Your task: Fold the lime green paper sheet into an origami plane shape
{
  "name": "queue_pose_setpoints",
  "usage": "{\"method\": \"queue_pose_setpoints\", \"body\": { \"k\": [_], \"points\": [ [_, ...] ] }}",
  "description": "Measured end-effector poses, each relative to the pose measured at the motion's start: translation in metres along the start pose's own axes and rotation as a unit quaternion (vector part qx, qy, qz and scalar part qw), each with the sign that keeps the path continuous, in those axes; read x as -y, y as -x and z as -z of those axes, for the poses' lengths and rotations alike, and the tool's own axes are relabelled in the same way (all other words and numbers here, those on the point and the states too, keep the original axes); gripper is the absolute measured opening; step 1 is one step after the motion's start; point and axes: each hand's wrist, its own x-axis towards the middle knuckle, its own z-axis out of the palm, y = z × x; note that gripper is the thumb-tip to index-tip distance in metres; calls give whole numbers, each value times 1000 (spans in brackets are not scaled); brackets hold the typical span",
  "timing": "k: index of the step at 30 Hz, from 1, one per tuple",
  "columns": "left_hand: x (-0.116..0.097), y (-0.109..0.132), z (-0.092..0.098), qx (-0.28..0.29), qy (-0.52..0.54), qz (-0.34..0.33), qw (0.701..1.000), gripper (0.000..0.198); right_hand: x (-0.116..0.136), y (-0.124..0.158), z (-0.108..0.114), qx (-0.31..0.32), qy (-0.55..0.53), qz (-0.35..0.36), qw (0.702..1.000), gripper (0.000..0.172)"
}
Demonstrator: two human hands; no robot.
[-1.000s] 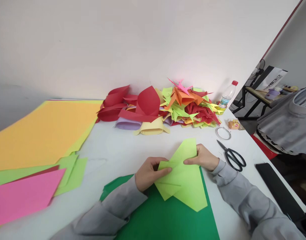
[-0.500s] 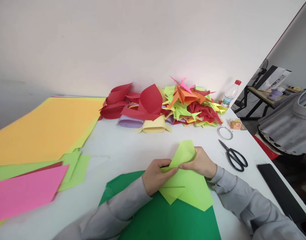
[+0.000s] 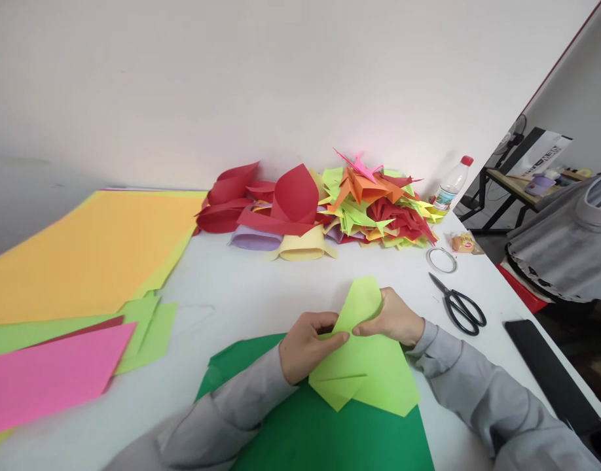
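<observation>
A light green sheet of paper (image 3: 379, 373), partly folded, is held up over a dark green sheet (image 3: 330, 438) on the white table. My left hand (image 3: 308, 343) pinches its left edge, the thumb lying across the front. On the other side my right hand (image 3: 396, 319) grips the upper part, its thumb pressed on the front near the left thumb. The paper's narrow top stands up between both hands, and two lower flaps spread downward. Most of my fingers are hidden behind the paper.
Orange sheets (image 3: 94, 255) and a pink sheet (image 3: 55, 376) lie at left. Folded paper shapes (image 3: 374, 203) and red curled pieces (image 3: 295, 196) are heaped by the wall. Scissors (image 3: 460, 307), a tape roll (image 3: 442, 260), a bottle (image 3: 452, 183) and a black flat object (image 3: 550, 373) lie or stand at right.
The thumbs have drawn slightly apart. The lower left flap of the light green paper has shifted a little down and its fold lines have changed angle. Both hands keep their hold.
</observation>
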Motion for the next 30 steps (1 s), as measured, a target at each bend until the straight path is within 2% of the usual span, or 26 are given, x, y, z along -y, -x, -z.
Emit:
{"method": "queue_pose_setpoints", "body": {
  "k": [8, 14, 24, 27, 30],
  "points": [
    [-1, 0, 2, 9, 21, 12, 1000, 33, 0, 0, 2, 10, -44, -23, 999, 45],
    [-4, 0, -2, -16, -30, 16, 999, 30, -1, 0, 0, 1, -23, 1, 1000, 54],
    [-4, 0, -1, -26, -42, 24, 999, 30, -5, -1, -1, -9, -50, 8, 999, 54],
    [-3, 0, 1, -43, -36, 33, 998, 28, -4, -1, 3, -28, -74, -3, 997, 53],
    [-2, 0, 2, -36, -12, 39, 999, 28, -4, -2, 6, -42, -101, -13, 994, 53]
  ]
}}
